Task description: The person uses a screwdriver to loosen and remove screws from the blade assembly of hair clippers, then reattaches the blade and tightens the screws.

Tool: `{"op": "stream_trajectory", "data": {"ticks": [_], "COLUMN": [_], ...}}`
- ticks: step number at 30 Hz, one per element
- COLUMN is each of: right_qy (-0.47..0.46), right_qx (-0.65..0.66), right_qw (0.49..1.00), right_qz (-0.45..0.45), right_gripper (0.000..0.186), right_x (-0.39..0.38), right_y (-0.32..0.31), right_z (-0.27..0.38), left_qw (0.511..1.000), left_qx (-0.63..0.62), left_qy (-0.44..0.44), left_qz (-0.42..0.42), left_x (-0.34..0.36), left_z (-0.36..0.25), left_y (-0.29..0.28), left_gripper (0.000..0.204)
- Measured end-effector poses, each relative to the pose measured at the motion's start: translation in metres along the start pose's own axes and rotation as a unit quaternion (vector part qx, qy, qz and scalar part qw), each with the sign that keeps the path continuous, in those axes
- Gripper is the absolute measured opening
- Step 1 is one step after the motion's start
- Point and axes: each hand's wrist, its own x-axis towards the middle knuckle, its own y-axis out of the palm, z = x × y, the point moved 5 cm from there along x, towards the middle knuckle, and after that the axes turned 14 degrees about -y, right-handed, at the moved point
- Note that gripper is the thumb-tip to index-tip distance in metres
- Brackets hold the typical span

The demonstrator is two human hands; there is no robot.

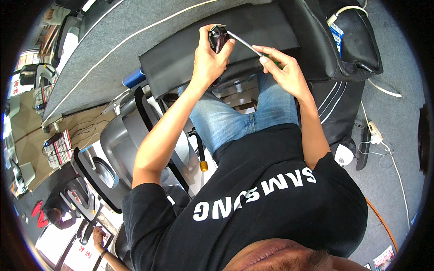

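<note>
Left hand [210,62] grips clipper [219,39] over black cushion [262,22]; right hand [285,71] pinches screwdriver [246,44], tip by clipper's head. Tip could slip, jab left hand if pushed at a slant.

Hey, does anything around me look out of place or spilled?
No spill shows. To your right, white cables trail loosely across the grey floor, looking untidy rather than tucked away. The dark handheld device in your left hand and the screwdriver in your right hand show no obvious damage.
</note>
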Motion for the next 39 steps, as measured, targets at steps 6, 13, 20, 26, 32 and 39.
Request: {"op": "stream_trajectory", "data": {"ticks": [6,13,20,26,32,39], "right_qy": [0.018,0.009,-0.071,-0.052,0.058,0.177], "right_qx": [0.017,0.012,-0.089,-0.140,0.041,0.270], "right_qw": [1.000,1.000,0.993,0.989,0.997,0.934], "right_qz": [0.004,0.012,-0.003,0.004,-0.019,-0.151], "right_gripper": [0.040,0.040,0.040,0.040,0.028,0.030], "right_x": [-0.005,-0.006,-0.007,-0.007,-0.010,0.019], "right_y": [-0.003,-0.003,-0.007,-0.001,0.016,0.061], "right_z": [0.000,0.000,0.001,-0.002,-0.051,-0.058], "left_qw": [1.000,0.994,0.961,0.944,0.920,0.897], "left_qx": [0.013,0.074,0.236,0.300,0.370,0.408], "left_qy": [0.008,0.068,0.123,0.120,0.108,0.132], "left_qz": [0.004,-0.037,-0.072,-0.062,-0.075,-0.107], "left_x": [0.000,0.004,-0.003,-0.003,0.001,0.003], "left_z": [0.000,0.007,-0.009,-0.008,-0.005,-0.004], "left_y": [0.001,-0.001,-0.004,-0.006,-0.010,-0.012], "left_gripper": [0.050,0.050,0.050,0.049,0.048,0.053]}}
